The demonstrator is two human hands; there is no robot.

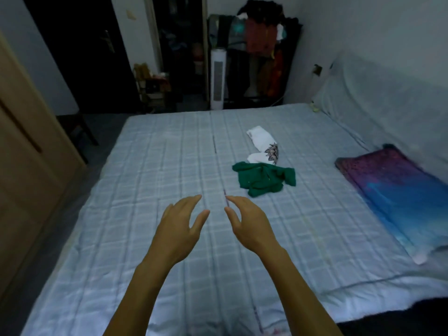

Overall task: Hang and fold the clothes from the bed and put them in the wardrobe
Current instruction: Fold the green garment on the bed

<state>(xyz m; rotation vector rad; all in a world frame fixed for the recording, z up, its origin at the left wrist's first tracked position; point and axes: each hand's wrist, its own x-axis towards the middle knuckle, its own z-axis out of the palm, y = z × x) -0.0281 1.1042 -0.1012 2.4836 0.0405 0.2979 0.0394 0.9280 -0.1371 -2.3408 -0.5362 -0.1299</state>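
A crumpled green garment [263,179] lies near the middle of the bed [150,170], which has a pale blue checked cover. Just behind it sits a white garment [260,140] with a black-and-white patterned part. My left hand [184,223] and my right hand [244,220] hover side by side over the bed, a little in front and left of the green garment. Both have relaxed, straight fingers and hold nothing. A wooden wardrobe door [26,151] stands at the left edge.
A purple and blue pillow [397,197] lies at the right of the bed, with a pale headboard cover [388,98] behind it. Beyond the bed stand a clothes rack [261,52] hung with garments, a white tower fan [217,80] and a dark doorway [84,44].
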